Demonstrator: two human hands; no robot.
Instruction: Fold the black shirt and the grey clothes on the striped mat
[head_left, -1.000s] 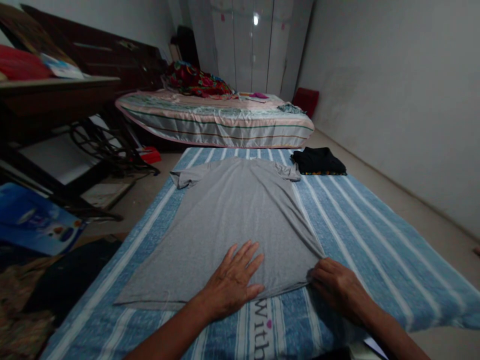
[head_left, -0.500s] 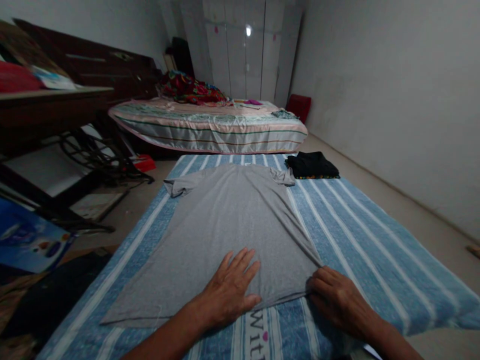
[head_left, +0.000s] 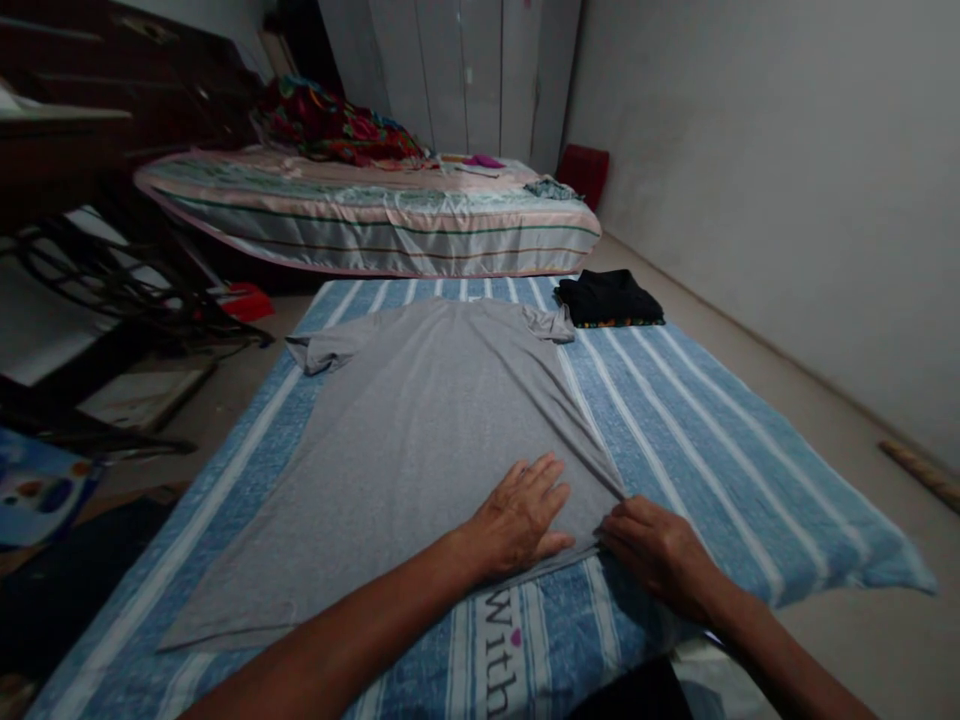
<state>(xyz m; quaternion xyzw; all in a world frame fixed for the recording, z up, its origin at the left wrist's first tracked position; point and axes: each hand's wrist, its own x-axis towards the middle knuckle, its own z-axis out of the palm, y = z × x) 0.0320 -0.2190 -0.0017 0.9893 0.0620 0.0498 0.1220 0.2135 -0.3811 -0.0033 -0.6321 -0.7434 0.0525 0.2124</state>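
Note:
A grey T-shirt (head_left: 405, 440) lies spread out on a blue and white striped sheet (head_left: 697, 450), its neck and sleeves at the far end and its hem toward me. My left hand (head_left: 521, 515) rests flat on the shirt near the right part of the hem, fingers outstretched. At the hem's right corner, my right hand (head_left: 656, 550) is closed, its fingers pinching the cloth. Both sleeves lie out to the sides; the left one is loosely bunched at its opening.
Folded black clothing (head_left: 609, 298) sits at the far right of the striped sheet. Beyond stands a bed (head_left: 375, 220) with a red patterned blanket (head_left: 337, 125). A dark table with an iron stand (head_left: 82, 270) is at the left, a wall (head_left: 765, 150) at the right.
My left hand has slid right across the shirt, closer to my right hand. My right hand keeps its hold on the hem corner. The camera view has tilted down and turned slightly.

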